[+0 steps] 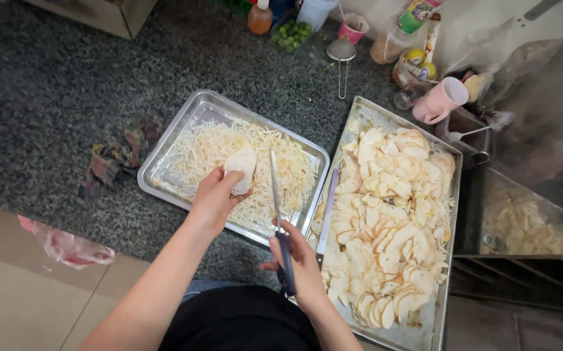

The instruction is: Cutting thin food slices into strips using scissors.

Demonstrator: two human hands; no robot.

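My left hand (215, 198) holds a stack of pale slices (241, 162) upright over a steel tray (168, 144) that is filled with thin pale shreds (255, 162). My right hand (297, 260) grips a knife with a dark blue handle (285, 257). Its long blade (273, 179) points away from me, just to the right of the held slices and above the shreds. To the right lies a larger steel tray (436, 305) heaped with round pale slices (388, 214). A second knife (328, 211) rests along that tray's left edge.
A crumpled patterned cloth (115, 159) lies left of the trays on the dark speckled counter (54, 97). At the back stand a pink mug (440, 101), a small strainer (342, 52), bottles and limes. A glass case (528, 221) holds more slices at right.
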